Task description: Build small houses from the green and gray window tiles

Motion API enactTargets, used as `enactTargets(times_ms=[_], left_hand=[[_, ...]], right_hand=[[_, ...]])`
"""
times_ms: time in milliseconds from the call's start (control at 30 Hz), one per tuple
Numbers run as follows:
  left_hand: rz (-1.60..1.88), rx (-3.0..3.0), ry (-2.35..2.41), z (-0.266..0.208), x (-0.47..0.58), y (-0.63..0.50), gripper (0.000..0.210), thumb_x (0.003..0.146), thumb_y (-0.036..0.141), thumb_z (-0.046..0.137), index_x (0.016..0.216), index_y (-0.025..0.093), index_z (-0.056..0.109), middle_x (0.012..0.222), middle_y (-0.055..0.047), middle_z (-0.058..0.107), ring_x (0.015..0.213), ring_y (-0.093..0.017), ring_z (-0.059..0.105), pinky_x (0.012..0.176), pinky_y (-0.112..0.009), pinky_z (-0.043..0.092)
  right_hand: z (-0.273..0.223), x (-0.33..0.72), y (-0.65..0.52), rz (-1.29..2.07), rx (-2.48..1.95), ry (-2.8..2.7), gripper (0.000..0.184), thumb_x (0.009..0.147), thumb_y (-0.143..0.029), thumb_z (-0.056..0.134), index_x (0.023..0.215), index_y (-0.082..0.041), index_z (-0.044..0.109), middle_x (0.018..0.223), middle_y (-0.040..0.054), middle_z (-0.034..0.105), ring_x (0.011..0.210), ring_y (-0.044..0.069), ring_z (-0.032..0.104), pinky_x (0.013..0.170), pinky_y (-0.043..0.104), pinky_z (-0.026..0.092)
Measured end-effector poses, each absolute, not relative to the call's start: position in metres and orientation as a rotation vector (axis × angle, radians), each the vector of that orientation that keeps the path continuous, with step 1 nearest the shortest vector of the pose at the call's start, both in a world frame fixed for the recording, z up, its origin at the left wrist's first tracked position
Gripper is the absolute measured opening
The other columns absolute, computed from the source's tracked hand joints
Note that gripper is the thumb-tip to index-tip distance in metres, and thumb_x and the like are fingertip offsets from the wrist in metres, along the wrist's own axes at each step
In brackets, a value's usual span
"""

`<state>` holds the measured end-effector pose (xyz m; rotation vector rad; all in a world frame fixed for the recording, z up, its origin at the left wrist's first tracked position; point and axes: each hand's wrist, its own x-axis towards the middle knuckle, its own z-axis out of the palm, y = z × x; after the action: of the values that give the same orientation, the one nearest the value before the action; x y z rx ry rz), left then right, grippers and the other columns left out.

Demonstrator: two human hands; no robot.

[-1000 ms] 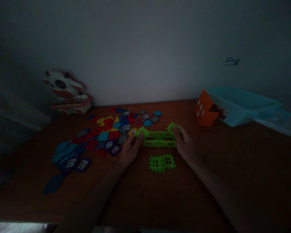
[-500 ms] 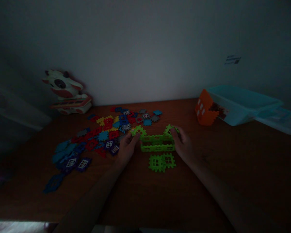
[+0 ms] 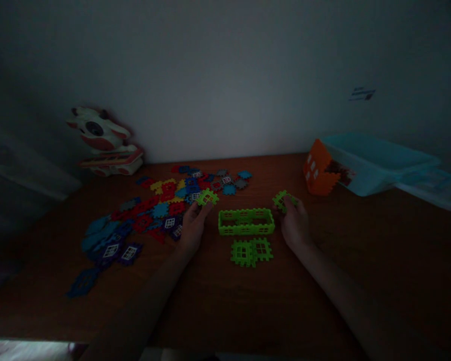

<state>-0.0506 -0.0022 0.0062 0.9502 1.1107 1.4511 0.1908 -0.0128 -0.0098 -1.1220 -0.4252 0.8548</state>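
Note:
My left hand (image 3: 194,224) is closed on a green window-shaped building tile (image 3: 207,197) with notched edges, held up left of a green box frame (image 3: 246,229). Another green building tile (image 3: 281,200) is pinched in my right hand (image 3: 295,223), off the frame's right end. The frame is a long, low rectangle of joined window tiles, its top uncovered, resting on the table. Just in front of it lie flat green tiles (image 3: 251,252), side by side and overlapping or touching.
Loose red, blue, yellow and grey tiles (image 3: 160,210) spread over the table's left side. A cow toy with a keyboard (image 3: 110,161) stands at the back left. At the right are an orange tile house (image 3: 317,173) and a light blue bin (image 3: 379,163).
Both hands have moved apart, each with its green tile: the right one to the right, the left one slightly left. The box frame now shows whole between them.

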Motion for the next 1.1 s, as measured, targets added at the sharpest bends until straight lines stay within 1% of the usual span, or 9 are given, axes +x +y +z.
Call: enactTargets(times_ms=[167, 233, 400, 467, 600, 667, 833, 933, 1100], left_hand=[[1.435, 0.981, 1.119, 0.007, -0.051, -0.002, 0.033, 0.064, 0.043, 0.085, 0.082, 0.02, 0.07, 0.08, 0.001, 0.07, 0.077, -0.014, 0.062, 0.068, -0.022, 0.046], [1.429, 0.988, 1.122, 0.006, -0.051, -0.002, 0.033, 0.064, 0.044, 0.085, 0.082, 0.02, 0.07, 0.079, 0.002, 0.069, 0.075, -0.013, 0.061, 0.067, -0.022, 0.045], [1.41, 1.041, 1.159, 0.001, -0.055, 0.0, 0.031, 0.067, 0.045, 0.083, 0.079, 0.02, 0.069, 0.072, 0.004, 0.065, 0.066, -0.01, 0.056, 0.061, -0.021, 0.041], [1.398, 1.046, 1.186, -0.001, -0.056, 0.0, 0.031, 0.068, 0.045, 0.082, 0.078, 0.02, 0.069, 0.072, 0.004, 0.066, 0.065, -0.011, 0.055, 0.059, -0.021, 0.04], [1.389, 1.029, 1.189, -0.005, -0.057, 0.001, 0.031, 0.07, 0.045, 0.08, 0.088, 0.021, 0.072, 0.083, 0.001, 0.072, 0.07, -0.012, 0.061, 0.063, -0.022, 0.043], [1.384, 1.008, 1.18, -0.006, -0.057, 0.002, 0.032, 0.07, 0.045, 0.08, 0.09, 0.02, 0.073, 0.086, 0.0, 0.073, 0.07, -0.012, 0.062, 0.064, -0.022, 0.044], [1.379, 0.978, 1.162, -0.01, -0.058, 0.004, 0.036, 0.069, 0.046, 0.08, 0.092, 0.019, 0.074, 0.083, 0.0, 0.072, 0.067, -0.012, 0.06, 0.06, -0.022, 0.044], [1.39, 0.956, 1.14, -0.01, -0.058, 0.003, 0.034, 0.069, 0.046, 0.08, 0.089, 0.019, 0.073, 0.081, 0.001, 0.071, 0.067, -0.012, 0.061, 0.06, -0.021, 0.044], [1.404, 0.977, 1.123, -0.008, -0.056, 0.002, 0.031, 0.072, 0.046, 0.077, 0.088, 0.02, 0.073, 0.088, -0.001, 0.073, 0.075, -0.014, 0.065, 0.068, -0.023, 0.048]], right_hand=[[-0.013, 0.194, -0.012, 0.85, -1.135, -0.435, 0.038, 0.062, -0.04, 0.081, 0.088, -0.025, 0.058, 0.079, -0.0047, 0.063, 0.069, 0.014, 0.06, 0.064, 0.028, 0.047], [-0.015, 0.195, -0.012, 0.844, -1.146, -0.495, 0.038, 0.06, -0.04, 0.082, 0.086, -0.024, 0.06, 0.079, -0.0039, 0.064, 0.071, 0.015, 0.059, 0.066, 0.029, 0.046], [-0.015, 0.194, -0.016, 0.826, -1.177, -0.638, 0.035, 0.065, -0.045, 0.081, 0.084, -0.022, 0.063, 0.08, -0.0012, 0.065, 0.073, 0.017, 0.057, 0.066, 0.03, 0.043], [-0.014, 0.194, -0.017, 0.818, -1.191, -0.65, 0.034, 0.066, -0.047, 0.08, 0.081, -0.022, 0.062, 0.075, -0.0025, 0.062, 0.069, 0.016, 0.055, 0.062, 0.029, 0.041], [-0.01, 0.192, -0.019, 0.814, -1.232, -0.648, 0.038, 0.068, -0.053, 0.079, 0.071, -0.022, 0.057, 0.061, -0.007, 0.05, 0.056, 0.013, 0.044, 0.053, 0.026, 0.033], [-0.009, 0.192, -0.02, 0.826, -1.228, -0.638, 0.04, 0.067, -0.055, 0.08, 0.07, -0.022, 0.056, 0.06, -0.0075, 0.047, 0.055, 0.012, 0.042, 0.053, 0.027, 0.032], [-0.01, 0.193, -0.019, 0.849, -1.23, -0.607, 0.041, 0.067, -0.055, 0.08, 0.069, -0.023, 0.056, 0.057, -0.0079, 0.044, 0.052, 0.012, 0.039, 0.05, 0.027, 0.031], [-0.011, 0.193, -0.017, 0.836, -1.249, -0.592, 0.04, 0.069, -0.057, 0.078, 0.072, -0.023, 0.056, 0.058, -0.0073, 0.046, 0.052, 0.012, 0.043, 0.049, 0.026, 0.033], [-0.011, 0.191, -0.015, 0.848, -1.217, -0.616, 0.037, 0.071, -0.055, 0.073, 0.086, -0.025, 0.058, 0.076, -0.0024, 0.062, 0.063, 0.017, 0.06, 0.056, 0.03, 0.047]])
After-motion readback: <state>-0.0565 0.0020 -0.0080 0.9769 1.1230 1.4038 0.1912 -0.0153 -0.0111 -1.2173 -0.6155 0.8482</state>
